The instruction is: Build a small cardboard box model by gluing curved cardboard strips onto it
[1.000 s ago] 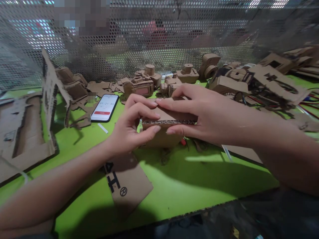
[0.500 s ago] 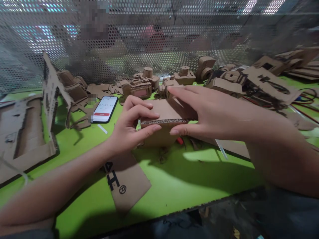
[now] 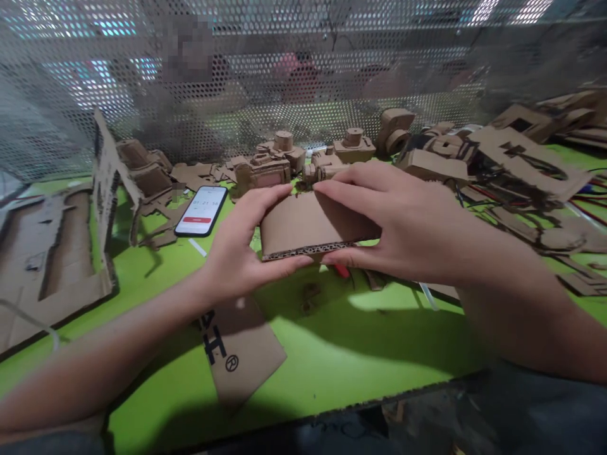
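Between my two hands is a small brown cardboard box (image 3: 313, 224), raised over the green table, its smooth top facing up and its corrugated edge toward me. My left hand (image 3: 241, 243) grips its left side, thumb along the near edge and fingers at the far edge. From the right, my right hand (image 3: 393, 221) holds it the same way, fingertips on the far top edge and thumb below the near edge. The box's underside is mostly hidden. Below it lies a flat cardboard piece (image 3: 249, 354) with black print.
A phone (image 3: 202, 212) showing a timer lies left of the box. Cardboard camera models (image 3: 263, 174) line the back, before a perforated metal screen (image 3: 284, 82). A cut cardboard panel (image 3: 107, 189) stands at left. Cardboard parts (image 3: 526, 155) and wires are heaped at right.
The box has tilted so that more of its top shows and its near edge sits lower. My left fingers have moved from the top to its far edge.
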The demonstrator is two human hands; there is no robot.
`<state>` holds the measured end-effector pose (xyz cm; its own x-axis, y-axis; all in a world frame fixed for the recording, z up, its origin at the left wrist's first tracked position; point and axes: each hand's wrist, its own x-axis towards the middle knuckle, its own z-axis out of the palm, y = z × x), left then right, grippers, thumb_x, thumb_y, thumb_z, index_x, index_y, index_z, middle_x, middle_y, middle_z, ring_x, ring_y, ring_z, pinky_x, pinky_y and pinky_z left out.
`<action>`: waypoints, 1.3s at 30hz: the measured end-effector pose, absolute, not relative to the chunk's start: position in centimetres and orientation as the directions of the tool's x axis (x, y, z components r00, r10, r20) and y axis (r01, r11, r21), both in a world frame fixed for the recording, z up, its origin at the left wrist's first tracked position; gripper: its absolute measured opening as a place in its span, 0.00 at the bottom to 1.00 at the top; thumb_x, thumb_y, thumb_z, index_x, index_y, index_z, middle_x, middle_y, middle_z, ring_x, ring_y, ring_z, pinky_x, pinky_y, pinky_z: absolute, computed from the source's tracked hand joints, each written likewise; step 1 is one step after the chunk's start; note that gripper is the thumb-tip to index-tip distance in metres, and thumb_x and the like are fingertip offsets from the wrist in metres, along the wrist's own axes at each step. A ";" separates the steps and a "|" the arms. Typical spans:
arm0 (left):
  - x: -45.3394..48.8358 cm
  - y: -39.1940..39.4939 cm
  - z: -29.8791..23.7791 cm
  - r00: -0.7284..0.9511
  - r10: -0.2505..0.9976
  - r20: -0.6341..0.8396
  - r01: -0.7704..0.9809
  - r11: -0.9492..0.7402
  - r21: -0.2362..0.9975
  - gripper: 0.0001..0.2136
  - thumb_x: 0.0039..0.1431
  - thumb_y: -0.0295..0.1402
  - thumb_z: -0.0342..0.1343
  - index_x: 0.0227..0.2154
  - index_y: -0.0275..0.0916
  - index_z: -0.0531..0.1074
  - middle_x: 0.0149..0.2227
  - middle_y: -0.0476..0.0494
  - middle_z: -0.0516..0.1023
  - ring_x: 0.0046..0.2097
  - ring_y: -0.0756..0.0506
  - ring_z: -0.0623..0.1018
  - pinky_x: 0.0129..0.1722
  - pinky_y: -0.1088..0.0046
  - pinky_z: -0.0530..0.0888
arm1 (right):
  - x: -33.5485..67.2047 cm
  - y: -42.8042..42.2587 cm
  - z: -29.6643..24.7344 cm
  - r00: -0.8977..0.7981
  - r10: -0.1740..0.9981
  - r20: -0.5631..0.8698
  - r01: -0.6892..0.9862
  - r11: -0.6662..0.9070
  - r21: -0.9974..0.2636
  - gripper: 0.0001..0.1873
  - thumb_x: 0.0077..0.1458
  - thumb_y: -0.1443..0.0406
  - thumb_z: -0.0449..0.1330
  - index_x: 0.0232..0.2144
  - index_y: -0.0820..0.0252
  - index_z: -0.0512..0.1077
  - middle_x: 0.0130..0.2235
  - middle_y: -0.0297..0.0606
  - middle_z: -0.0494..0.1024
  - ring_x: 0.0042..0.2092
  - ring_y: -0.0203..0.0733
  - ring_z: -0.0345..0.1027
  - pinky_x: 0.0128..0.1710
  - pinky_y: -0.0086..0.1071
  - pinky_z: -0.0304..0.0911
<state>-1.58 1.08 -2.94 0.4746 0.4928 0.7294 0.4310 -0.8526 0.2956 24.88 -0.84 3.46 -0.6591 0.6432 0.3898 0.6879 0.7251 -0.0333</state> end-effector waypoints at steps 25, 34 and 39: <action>-2.3 1.9 -2.0 0.474 0.181 0.862 0.394 -0.919 -0.024 0.35 0.62 0.52 0.72 0.65 0.39 0.72 0.53 0.34 0.85 0.52 0.36 0.85 0.53 0.57 0.86 | 24.4 0.8 1.1 -0.694 0.451 0.561 0.641 0.742 0.197 0.39 0.67 0.44 0.62 0.70 0.59 0.66 0.60 0.57 0.77 0.59 0.66 0.71 0.60 0.61 0.67; -3.0 2.8 -1.9 0.529 0.232 0.816 0.377 -0.926 0.019 0.39 0.61 0.57 0.70 0.69 0.46 0.67 0.59 0.35 0.83 0.57 0.33 0.84 0.59 0.51 0.85 | 24.7 0.3 1.9 -0.683 0.482 0.549 0.664 0.723 0.191 0.36 0.66 0.48 0.64 0.69 0.60 0.66 0.60 0.56 0.77 0.58 0.64 0.73 0.57 0.56 0.70; -3.4 3.7 -2.4 0.505 0.344 0.792 0.387 -0.910 0.148 0.48 0.58 0.61 0.71 0.75 0.50 0.57 0.67 0.31 0.75 0.65 0.30 0.79 0.67 0.46 0.79 | 25.0 1.4 1.6 -0.692 0.433 0.578 0.638 0.741 0.209 0.38 0.63 0.48 0.67 0.66 0.62 0.69 0.59 0.58 0.78 0.58 0.66 0.73 0.55 0.56 0.70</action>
